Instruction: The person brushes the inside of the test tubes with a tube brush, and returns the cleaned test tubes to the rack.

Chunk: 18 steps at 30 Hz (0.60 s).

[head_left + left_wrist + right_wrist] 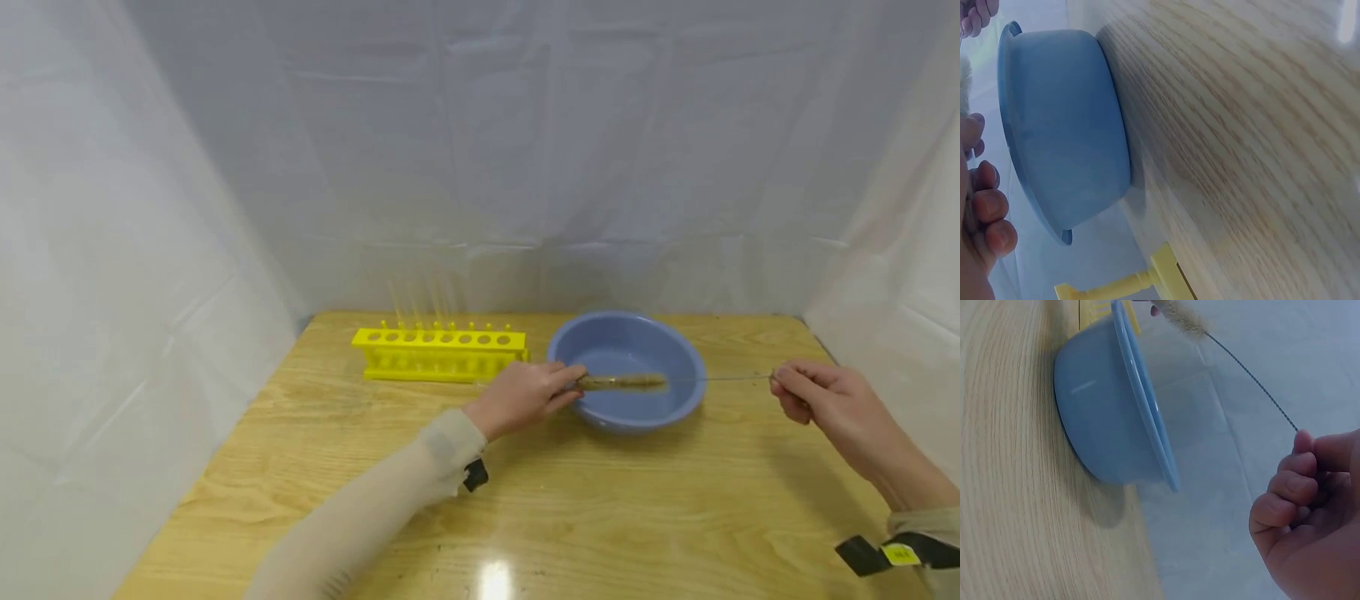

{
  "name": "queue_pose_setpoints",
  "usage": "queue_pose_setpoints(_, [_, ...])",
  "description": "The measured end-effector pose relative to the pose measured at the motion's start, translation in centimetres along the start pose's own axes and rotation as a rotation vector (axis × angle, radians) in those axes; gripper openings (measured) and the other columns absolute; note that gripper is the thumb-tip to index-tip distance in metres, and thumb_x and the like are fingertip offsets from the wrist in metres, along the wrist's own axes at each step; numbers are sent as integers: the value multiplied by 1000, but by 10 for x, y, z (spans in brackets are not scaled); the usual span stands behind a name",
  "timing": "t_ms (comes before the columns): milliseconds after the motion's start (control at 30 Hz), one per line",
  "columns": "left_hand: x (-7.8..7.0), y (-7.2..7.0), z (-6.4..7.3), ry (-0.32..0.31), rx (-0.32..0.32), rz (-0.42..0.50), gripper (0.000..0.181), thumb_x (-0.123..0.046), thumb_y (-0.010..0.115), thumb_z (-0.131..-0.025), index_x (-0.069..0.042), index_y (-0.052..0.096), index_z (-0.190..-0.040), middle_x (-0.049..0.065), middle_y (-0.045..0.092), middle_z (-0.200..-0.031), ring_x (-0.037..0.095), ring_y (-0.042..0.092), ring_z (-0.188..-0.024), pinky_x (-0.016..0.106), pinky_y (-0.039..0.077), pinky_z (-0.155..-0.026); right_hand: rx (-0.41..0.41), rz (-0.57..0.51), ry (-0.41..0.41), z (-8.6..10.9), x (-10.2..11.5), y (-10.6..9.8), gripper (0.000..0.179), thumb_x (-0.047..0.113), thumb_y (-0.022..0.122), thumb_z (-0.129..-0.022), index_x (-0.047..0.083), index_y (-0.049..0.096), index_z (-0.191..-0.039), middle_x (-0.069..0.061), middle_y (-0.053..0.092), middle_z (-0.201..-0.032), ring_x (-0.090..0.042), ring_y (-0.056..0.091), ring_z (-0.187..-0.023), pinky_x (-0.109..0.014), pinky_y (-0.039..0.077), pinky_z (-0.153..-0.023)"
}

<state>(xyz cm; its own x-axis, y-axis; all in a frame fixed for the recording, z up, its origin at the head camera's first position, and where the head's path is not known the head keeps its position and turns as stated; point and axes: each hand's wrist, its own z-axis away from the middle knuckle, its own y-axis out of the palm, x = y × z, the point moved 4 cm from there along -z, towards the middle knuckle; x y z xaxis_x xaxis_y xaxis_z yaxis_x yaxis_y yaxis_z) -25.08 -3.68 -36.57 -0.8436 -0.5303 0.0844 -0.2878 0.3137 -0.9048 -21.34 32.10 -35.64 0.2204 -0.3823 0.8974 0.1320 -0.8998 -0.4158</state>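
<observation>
My right hand (832,404) pinches the thin twisted-wire handle (1254,381) of a test tube brush at its far end, with the fingers curled in. The wire runs left to the pale bristles (645,382), which lie level over the blue basin (626,421). My left hand (528,392) grips a clear test tube at the basin's left rim, with the bristle end running into it. Curled fingers (991,206) show close up in the left wrist view, where the tube is mostly hidden. Between the two hands the wire bows slightly in the right wrist view.
A yellow test tube rack (438,340) stands left of the basin, with several clear tubes (420,304) upright on its back pegs. The wooden table (585,525) meets pale plastic sheeting (495,167) at the back and on both sides.
</observation>
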Motion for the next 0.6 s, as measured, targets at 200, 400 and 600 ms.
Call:
queue_pose_setpoints(200, [-3, -1, -1, -2, 13, -18, 35, -31, 60, -102, -13, 62, -132, -1, 71, -93, 8, 66, -68, 20, 54, -61, 13, -13, -51, 2, -5, 1, 33, 21, 41, -110, -4, 55, -93, -5, 45, -71, -22, 42, -64, -34, 32, -59])
queue_pose_setpoints(400, [-2, -3, 0, -42, 36, -15, 38, -31, 61, -102, -12, 62, -134, -1, 72, -96, 8, 66, -69, 20, 54, -62, 33, -159, -111, -1, -3, 5, 29, 17, 44, -108, -3, 59, -94, -2, 51, -75, -19, 43, -67, -34, 31, -61])
queue_pose_setpoints(600, [-5, -6, -3, -45, 37, -48, 37, -32, 61, -101, -14, 63, -133, -1, 73, -98, 10, 68, -73, 23, 56, -64, 42, -71, -106, -7, 2, 12, 31, 19, 43, -109, -3, 59, -93, -2, 51, -73, -18, 46, -68, -31, 35, -60])
